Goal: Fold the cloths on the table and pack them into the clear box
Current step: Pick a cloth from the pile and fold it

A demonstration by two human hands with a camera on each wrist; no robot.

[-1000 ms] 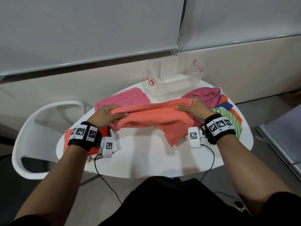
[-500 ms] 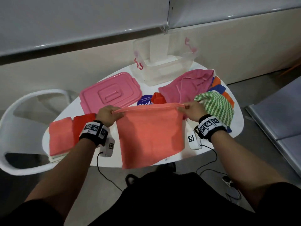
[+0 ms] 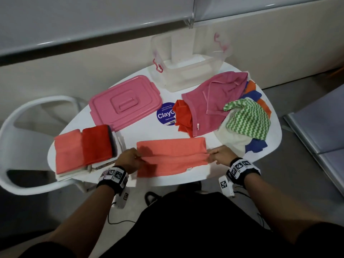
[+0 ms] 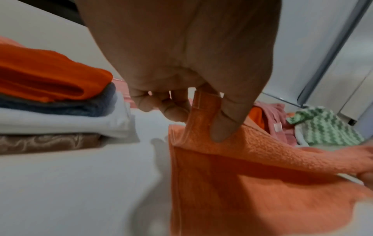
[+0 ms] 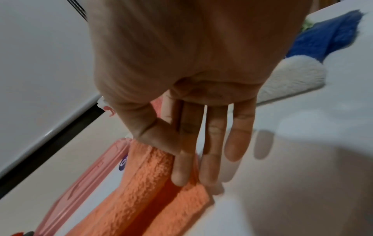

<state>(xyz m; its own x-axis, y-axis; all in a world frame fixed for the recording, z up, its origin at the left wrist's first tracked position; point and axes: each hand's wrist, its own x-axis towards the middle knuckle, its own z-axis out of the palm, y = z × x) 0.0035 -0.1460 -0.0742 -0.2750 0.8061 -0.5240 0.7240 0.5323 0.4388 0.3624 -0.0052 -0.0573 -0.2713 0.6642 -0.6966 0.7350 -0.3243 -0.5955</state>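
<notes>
coral cloth [image 3: 171,157] lies flat at the near edge of the white table [image 3: 149,131], doubled over, fold edge raised along its middle. left hand [image 3: 128,161] pinches the raised edge at the cloth's left end, thumb against curled fingers [image 4: 175,110]. right hand [image 3: 220,155] pinches the right end between thumb and straight fingers [image 5: 181,167], the outer fingers extended and holding nothing.

surroundings: clear box [image 3: 188,71], one, at the far edge, open, pink latches on both ends. pink lid [image 3: 124,103], one, left of the box, flat on the table. round blue sticker [image 3: 164,116] between lid and loose pile, partly covered by an orange-red cloth [image 3: 183,116].

folded stack [image 3: 83,149], left of the coral cloth, just beside the left hand: two tops visible, coral and red; the left wrist view shows grey, white and brown layers beneath.

unfolded pile, right: pink cloth [image 3: 214,101], green zigzag cloth [image 3: 247,118], white cloth [image 3: 232,138], blue cloth [image 3: 255,145], orange bits behind; total cannot be counted. white chair [image 3: 24,116] beyond the table's left side.
</notes>
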